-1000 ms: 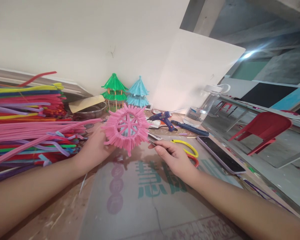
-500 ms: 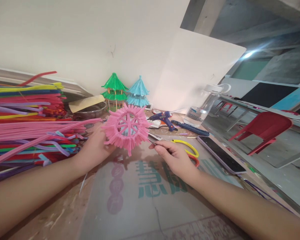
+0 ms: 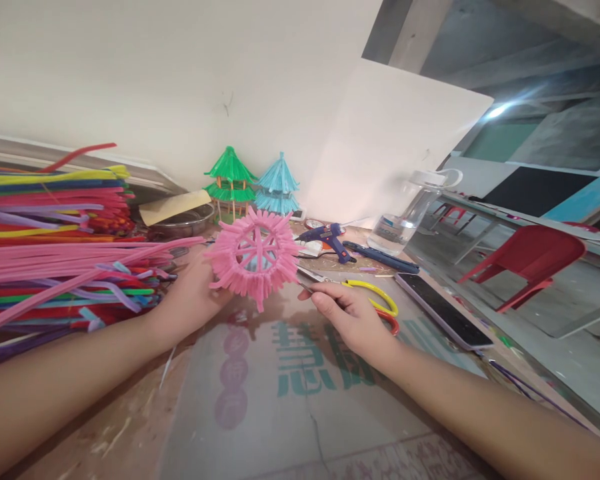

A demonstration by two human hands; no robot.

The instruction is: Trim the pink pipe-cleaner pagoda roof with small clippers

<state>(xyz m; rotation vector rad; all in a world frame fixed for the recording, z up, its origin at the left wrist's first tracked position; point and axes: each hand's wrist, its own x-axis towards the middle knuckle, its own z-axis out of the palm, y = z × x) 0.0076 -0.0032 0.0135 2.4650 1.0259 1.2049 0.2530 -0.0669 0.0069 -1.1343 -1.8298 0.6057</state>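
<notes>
Left hand grips the pink wheel by its left rim, held up just above the table. Right hand is closed on the scissors, just right of the wheel. Blades lie roughly level, tips pointing left, almost touching the wheel's lower right fringe.

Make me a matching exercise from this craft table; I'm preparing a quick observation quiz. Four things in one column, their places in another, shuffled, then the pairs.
Things:
1. pink pipe-cleaner ball
2. scissors
3. phone
4. pipe-cleaner pile

Places:
A. lying dark-screen-up near the table's right edge
B. stacked along the left side of the table
C. held up by the left hand
D. under the right hand, yellow and red handles showing

Pairs: 1-C, 2-D, 3-A, 4-B
</notes>
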